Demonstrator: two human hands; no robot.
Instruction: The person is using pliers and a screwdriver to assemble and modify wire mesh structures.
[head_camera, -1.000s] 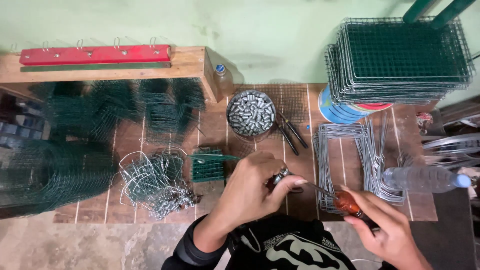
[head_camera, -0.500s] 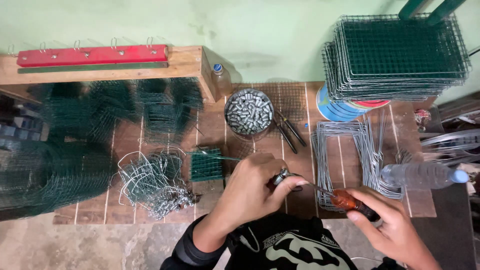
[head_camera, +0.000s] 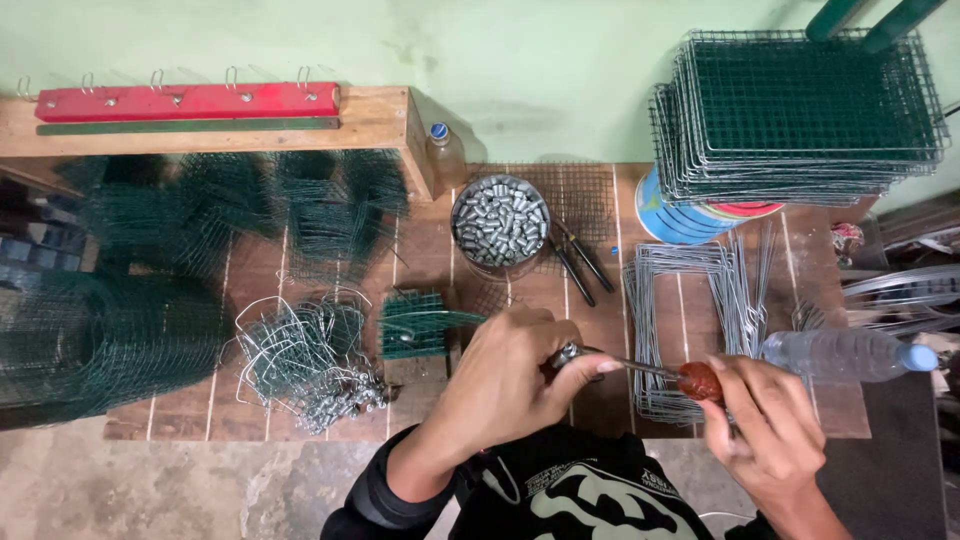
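- Left hand (head_camera: 505, 385) pinches a small metal clip (head_camera: 566, 354), below the round tin of silver ferrules (head_camera: 499, 221).
- Right hand (head_camera: 765, 425) grips a red-handled tool (head_camera: 690, 380), its shaft at the clip.

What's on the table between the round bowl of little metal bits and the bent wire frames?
In the head view, a pair of dark-handled pliers lies between the bowl of metal bits and the bent wire frames, on the wooden table.

Left hand (head_camera: 505, 385) pinches metal piece (head_camera: 566, 354); right hand (head_camera: 765, 430) grips screwdriver (head_camera: 690, 380).
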